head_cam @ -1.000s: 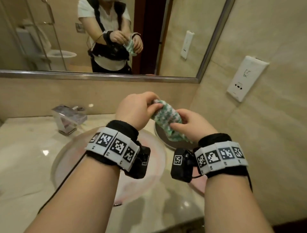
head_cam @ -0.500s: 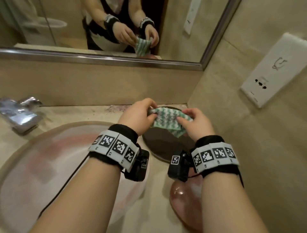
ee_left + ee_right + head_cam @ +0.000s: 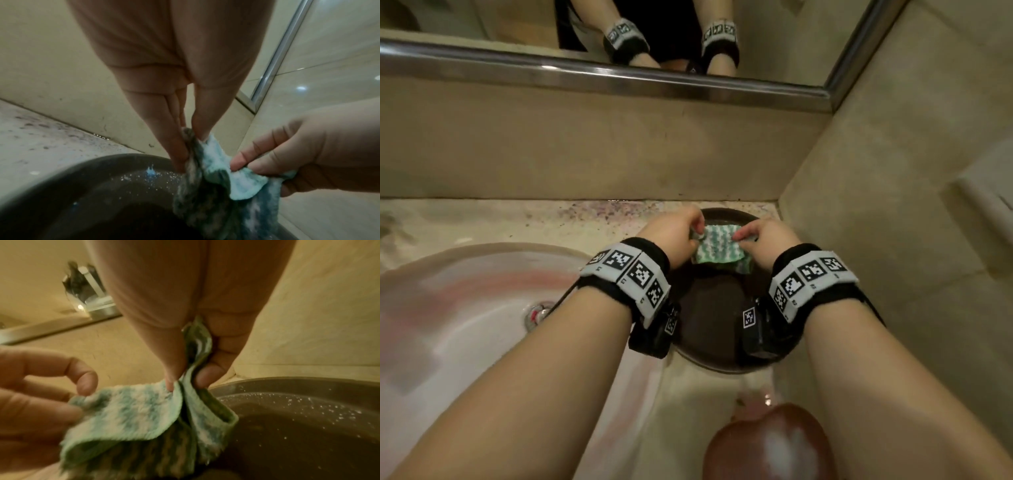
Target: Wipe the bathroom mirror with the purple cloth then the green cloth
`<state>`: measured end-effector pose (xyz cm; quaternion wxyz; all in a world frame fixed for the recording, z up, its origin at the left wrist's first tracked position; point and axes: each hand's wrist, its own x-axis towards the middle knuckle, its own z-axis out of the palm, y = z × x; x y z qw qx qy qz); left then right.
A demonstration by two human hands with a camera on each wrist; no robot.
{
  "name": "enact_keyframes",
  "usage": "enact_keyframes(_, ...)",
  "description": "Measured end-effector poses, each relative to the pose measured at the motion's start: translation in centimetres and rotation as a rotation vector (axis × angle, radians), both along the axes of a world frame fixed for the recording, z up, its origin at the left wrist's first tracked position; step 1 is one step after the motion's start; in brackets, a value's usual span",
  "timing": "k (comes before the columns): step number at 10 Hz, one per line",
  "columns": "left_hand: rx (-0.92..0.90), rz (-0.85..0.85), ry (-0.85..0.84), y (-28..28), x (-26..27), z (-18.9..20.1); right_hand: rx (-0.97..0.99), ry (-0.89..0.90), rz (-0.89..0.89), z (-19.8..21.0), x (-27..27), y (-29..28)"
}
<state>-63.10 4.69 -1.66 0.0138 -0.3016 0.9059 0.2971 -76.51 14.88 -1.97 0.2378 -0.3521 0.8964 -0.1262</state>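
A green-and-white patterned cloth (image 3: pixel 719 247) hangs folded over the far part of a dark round bowl (image 3: pixel 709 308) on the counter's right corner. My left hand (image 3: pixel 674 236) pinches the cloth's left edge (image 3: pixel 191 146) between thumb and fingers. My right hand (image 3: pixel 760 240) pinches its right edge (image 3: pixel 193 369) the same way. The cloth (image 3: pixel 131 408) sags between both hands just above the bowl (image 3: pixel 298 426). The mirror (image 3: pixel 517 20) runs along the top, with its metal frame (image 3: pixel 585 73) below it. No purple cloth is in view.
A white sink basin (image 3: pixel 465 308) with a drain (image 3: pixel 536 313) lies to the left. A brownish rounded object (image 3: pixel 767 445) sits at the near right. The tiled side wall (image 3: pixel 911 240) stands close on the right. A chrome faucet (image 3: pixel 86 290) stands on the counter.
Both hands have lowered the green cloth from chest height down to the dark bowl, spreading it wider. The head view has tipped downward, leaving only the mirror's bottom strip in sight.
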Motion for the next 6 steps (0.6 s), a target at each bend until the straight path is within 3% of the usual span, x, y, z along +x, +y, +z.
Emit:
enact_keyframes(2,-0.016,0.01,-0.088,-1.0,-2.7,-1.3,0.136,0.081,0.052,-3.6,-1.9,-2.0)
enact_keyframes(3,-0.136,-0.024,-0.203,-1.3,-3.5,-2.1,0.228,0.147,0.077,-4.9,-2.2,-1.8)
enact_keyframes(4,-0.226,-0.091,-0.333,-1.4,-4.0,-2.4,0.257,0.261,0.172,-4.5,-2.1,-1.4)
enact_keyframes(6,-0.245,-0.108,-0.417,-0.9,-4.1,-2.3,0.262,0.232,0.163,-3.4,-1.5,-1.9)
